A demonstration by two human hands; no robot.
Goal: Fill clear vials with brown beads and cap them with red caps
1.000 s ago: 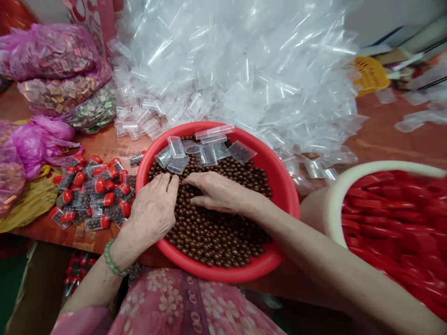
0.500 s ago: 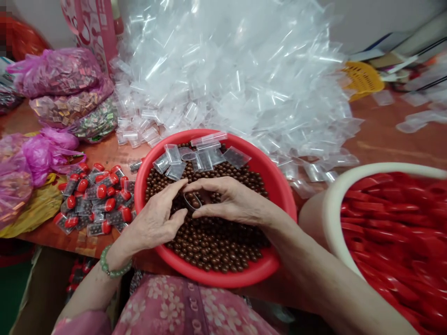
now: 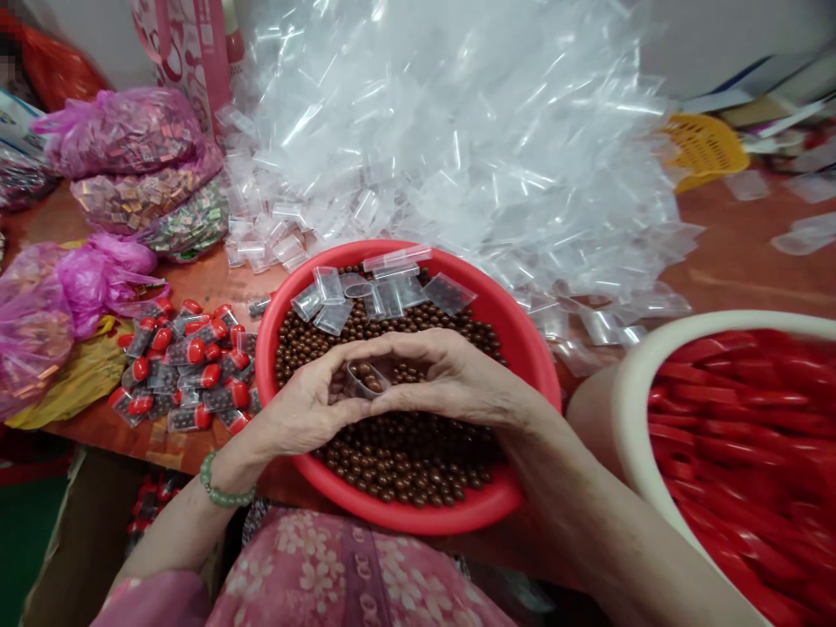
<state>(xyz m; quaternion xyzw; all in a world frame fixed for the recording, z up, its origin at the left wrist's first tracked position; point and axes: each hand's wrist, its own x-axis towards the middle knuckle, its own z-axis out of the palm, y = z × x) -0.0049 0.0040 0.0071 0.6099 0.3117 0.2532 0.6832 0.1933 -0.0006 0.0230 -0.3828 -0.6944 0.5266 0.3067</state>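
Observation:
My left hand [image 3: 304, 407] and my right hand [image 3: 450, 376] meet above a red plastic basin [image 3: 522, 348], and their fingertips hold a small transparent plastic pouch [image 3: 366, 379] between them. Several brown beads sit inside the pouch. A heap of round brown beads [image 3: 411, 461] fills the basin under my hands. Flat transparent pouches [image 3: 392, 296] lie on the beads at the basin's far side. A green bead bracelet [image 3: 222, 492] circles my left wrist.
Beyond the basin rises a large pile of transparent pouches [image 3: 444, 148]. Red-capped filled packets [image 3: 189, 370] lie on the orange-brown table [image 3: 738, 261] to the left. Pink bags [image 3: 124, 131] of foil packets stand behind them. A white tub [image 3: 738, 435] of red pieces sits right.
My hands have come together over the basin, closing around the pouch, which now shows beads inside. One second ago my fingers were down among the beads, with no pouch between them.

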